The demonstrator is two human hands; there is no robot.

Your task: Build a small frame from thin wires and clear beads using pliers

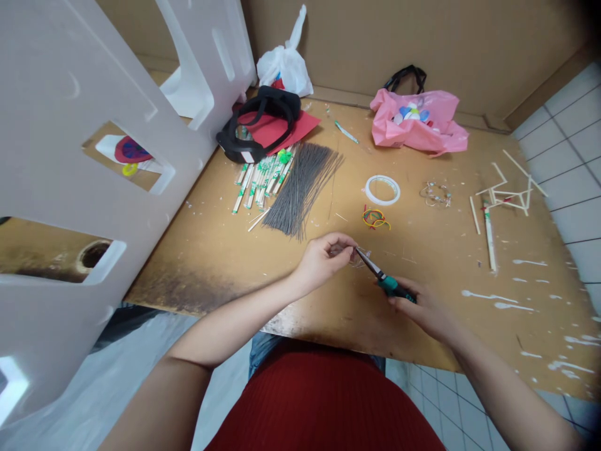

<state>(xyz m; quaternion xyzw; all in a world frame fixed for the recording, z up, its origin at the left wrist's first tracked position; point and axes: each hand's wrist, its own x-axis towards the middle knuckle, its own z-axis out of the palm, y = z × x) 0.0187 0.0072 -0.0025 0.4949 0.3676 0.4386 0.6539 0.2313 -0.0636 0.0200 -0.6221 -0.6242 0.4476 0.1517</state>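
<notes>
From my remote seat, far left of the left hand stands a white plastic panel (56, 94). Beyond that hand lie paper-wrapped chopsticks (260, 178), then a fan of grey wires (303, 188), both on the wooden table (211, 263). The left hand (323, 258) has its fingertips pinched narrow on a small bit of wire (360, 261) (too fine for me to read its shape). The pliers (375, 270) meet that bit just right of the fingertips, tip touching it. Beyond them sit rubber bands (374, 218) and a tape roll (382, 190). The right hand (422, 307) is wrapped around the pliers' green handle. Far beyond it lies a pink bag (417, 128).
</notes>
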